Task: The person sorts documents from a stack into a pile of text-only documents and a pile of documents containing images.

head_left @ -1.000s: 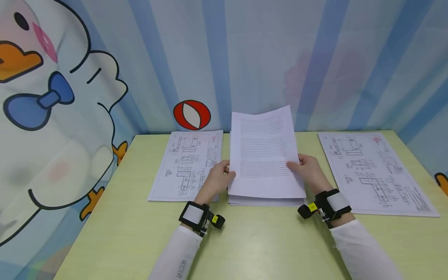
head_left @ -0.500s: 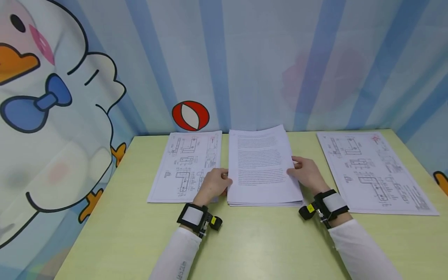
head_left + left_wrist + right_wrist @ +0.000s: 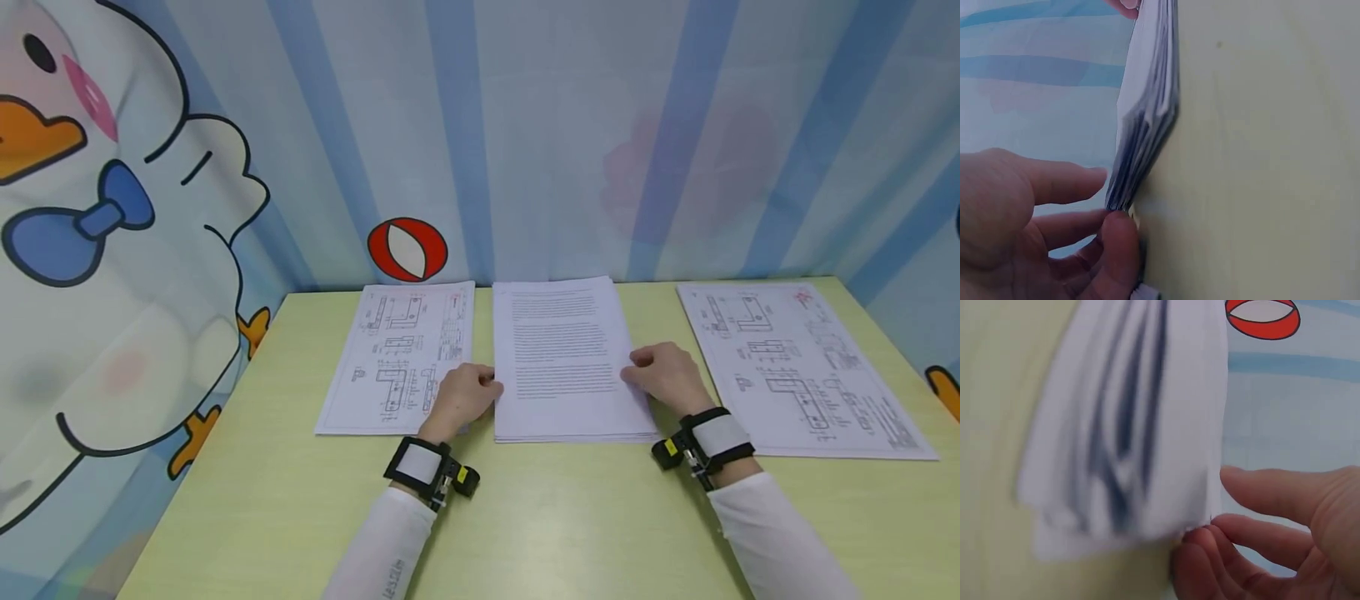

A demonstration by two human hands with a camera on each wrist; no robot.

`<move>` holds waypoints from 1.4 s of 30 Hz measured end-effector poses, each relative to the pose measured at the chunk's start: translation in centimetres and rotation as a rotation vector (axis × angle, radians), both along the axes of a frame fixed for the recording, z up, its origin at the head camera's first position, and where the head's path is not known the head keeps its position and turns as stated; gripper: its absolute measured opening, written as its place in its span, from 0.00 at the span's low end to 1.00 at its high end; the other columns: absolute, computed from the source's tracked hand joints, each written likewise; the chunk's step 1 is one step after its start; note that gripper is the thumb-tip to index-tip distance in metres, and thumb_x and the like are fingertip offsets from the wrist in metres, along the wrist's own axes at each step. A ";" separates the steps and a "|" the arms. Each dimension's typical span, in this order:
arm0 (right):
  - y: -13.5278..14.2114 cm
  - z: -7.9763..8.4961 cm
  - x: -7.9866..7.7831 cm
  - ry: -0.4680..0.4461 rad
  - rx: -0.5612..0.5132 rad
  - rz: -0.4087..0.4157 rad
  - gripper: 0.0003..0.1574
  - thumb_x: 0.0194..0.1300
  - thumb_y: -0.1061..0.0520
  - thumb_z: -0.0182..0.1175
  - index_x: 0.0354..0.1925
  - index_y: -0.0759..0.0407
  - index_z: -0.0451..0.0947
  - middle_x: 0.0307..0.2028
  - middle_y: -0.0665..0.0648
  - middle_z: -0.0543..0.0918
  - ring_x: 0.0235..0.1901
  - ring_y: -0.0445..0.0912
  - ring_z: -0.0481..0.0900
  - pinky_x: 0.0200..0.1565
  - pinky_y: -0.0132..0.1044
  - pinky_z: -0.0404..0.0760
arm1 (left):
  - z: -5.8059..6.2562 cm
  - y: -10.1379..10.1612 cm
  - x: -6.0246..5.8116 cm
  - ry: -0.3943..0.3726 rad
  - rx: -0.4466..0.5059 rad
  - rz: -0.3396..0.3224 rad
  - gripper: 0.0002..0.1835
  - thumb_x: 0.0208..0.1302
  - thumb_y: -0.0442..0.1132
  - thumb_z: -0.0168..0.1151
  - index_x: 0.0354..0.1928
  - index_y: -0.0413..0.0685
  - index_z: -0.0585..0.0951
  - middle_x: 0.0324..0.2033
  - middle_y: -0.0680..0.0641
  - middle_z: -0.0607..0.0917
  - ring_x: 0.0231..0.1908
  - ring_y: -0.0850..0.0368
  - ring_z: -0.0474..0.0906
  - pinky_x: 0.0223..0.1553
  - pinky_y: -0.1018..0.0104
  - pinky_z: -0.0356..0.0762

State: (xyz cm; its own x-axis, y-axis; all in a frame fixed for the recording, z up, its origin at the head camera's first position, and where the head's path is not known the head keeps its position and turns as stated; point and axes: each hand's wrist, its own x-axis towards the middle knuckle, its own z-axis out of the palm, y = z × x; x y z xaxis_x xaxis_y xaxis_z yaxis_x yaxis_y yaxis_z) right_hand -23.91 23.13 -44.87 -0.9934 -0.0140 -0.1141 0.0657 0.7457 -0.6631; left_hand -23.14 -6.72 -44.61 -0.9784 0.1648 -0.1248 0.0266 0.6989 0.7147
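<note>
Here's the pale yellow desk, a soft gleam across its near middle, far edge right by a light-blue backdrop striped deeper blue; big white cartoon duck down the left, blue bow tie, red-and-white ball just above the desk!

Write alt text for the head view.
A person's left hand and right hand hold opposite edges of a stack of text pages at a pale yellow table. Technical drawings lie on either side; behind is a blue striped backdrop with a cartoon bird.
</note>
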 end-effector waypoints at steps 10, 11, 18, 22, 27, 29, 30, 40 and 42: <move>3.7 3.0 0.7 0.077 0.014 0.136 0.35 0.65 0.44 0.52 0.60 0.67 0.64 0.48 0.72 0.76 0.34 0.52 0.79 0.33 0.42 0.75 | 1.1 2.3 0.1 0.225 0.041 0.064 0.20 0.65 0.45 0.51 0.56 0.45 0.74 0.41 0.47 0.77 0.31 0.56 0.71 0.25 0.67 0.70; 4.2 3.2 0.8 0.104 0.025 0.141 0.35 0.65 0.43 0.52 0.61 0.66 0.64 0.48 0.72 0.76 0.37 0.53 0.78 0.34 0.43 0.75 | 1.3 2.7 0.2 0.234 0.076 0.046 0.20 0.65 0.45 0.51 0.57 0.46 0.74 0.42 0.46 0.77 0.32 0.56 0.72 0.27 0.67 0.71; 7.9 4.2 1.8 0.220 0.074 0.151 0.38 0.65 0.39 0.49 0.63 0.63 0.62 0.50 0.72 0.74 0.46 0.61 0.73 0.37 0.52 0.74 | 1.7 6.7 0.5 0.190 0.329 -0.076 0.18 0.66 0.44 0.51 0.56 0.49 0.74 0.47 0.48 0.77 0.39 0.56 0.76 0.35 0.69 0.74; 10.1 4.0 2.1 0.215 0.096 0.135 0.41 0.65 0.37 0.50 0.65 0.62 0.58 0.56 0.73 0.69 0.52 0.65 0.67 0.41 0.57 0.72 | 2.0 10.0 0.8 0.095 0.477 -0.104 0.17 0.66 0.44 0.51 0.54 0.50 0.76 0.46 0.48 0.80 0.39 0.52 0.78 0.35 0.69 0.75; 12.6 3.7 2.5 0.187 0.143 0.099 0.46 0.65 0.36 0.48 0.68 0.62 0.50 0.60 0.76 0.63 0.43 0.65 0.72 0.34 0.55 0.72 | 1.7 13.9 1.4 0.002 0.475 -0.134 0.18 0.65 0.50 0.51 0.54 0.56 0.77 0.48 0.55 0.80 0.40 0.64 0.75 0.38 0.70 0.73; 13.5 3.4 2.7 0.173 0.169 0.091 0.47 0.65 0.36 0.48 0.68 0.63 0.49 0.59 0.79 0.62 0.39 0.65 0.74 0.31 0.53 0.71 | 1.3 15.3 1.6 -0.040 0.464 -0.143 0.18 0.65 0.53 0.51 0.54 0.58 0.77 0.46 0.56 0.81 0.40 0.65 0.75 0.39 0.70 0.72; 13.9 3.3 2.7 0.160 0.178 0.088 0.47 0.65 0.36 0.48 0.68 0.64 0.48 0.59 0.79 0.61 0.39 0.66 0.73 0.31 0.54 0.71 | 1.1 15.9 1.7 -0.060 0.468 -0.145 0.19 0.65 0.53 0.50 0.54 0.57 0.76 0.44 0.55 0.81 0.39 0.65 0.76 0.40 0.70 0.72; 17.9 1.5 3.0 0.005 0.220 -0.016 0.57 0.62 0.29 0.44 0.69 0.66 0.36 0.60 0.85 0.50 0.52 0.77 0.54 0.41 0.66 0.64 | -0.6 20.7 2.4 -0.152 0.488 -0.092 0.18 0.64 0.51 0.52 0.51 0.53 0.78 0.36 0.54 0.83 0.33 0.67 0.75 0.39 0.72 0.71; 18.5 1.1 3.0 -0.007 0.223 -0.050 0.58 0.62 0.29 0.44 0.68 0.68 0.35 0.59 0.86 0.50 0.51 0.78 0.55 0.42 0.66 0.65 | -0.6 21.3 2.6 -0.160 0.497 -0.087 0.18 0.64 0.51 0.52 0.51 0.52 0.78 0.35 0.54 0.83 0.32 0.66 0.76 0.37 0.72 0.71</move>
State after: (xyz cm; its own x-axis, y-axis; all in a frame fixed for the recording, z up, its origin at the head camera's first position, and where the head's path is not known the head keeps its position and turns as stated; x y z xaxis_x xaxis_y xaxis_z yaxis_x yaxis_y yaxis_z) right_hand -20.88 41.61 -43.80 -0.9914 0.0611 -0.1154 0.1097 0.8694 -0.4818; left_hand -20.50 14.59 -45.24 -0.9338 0.3213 -0.1574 -0.0670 0.2751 0.9591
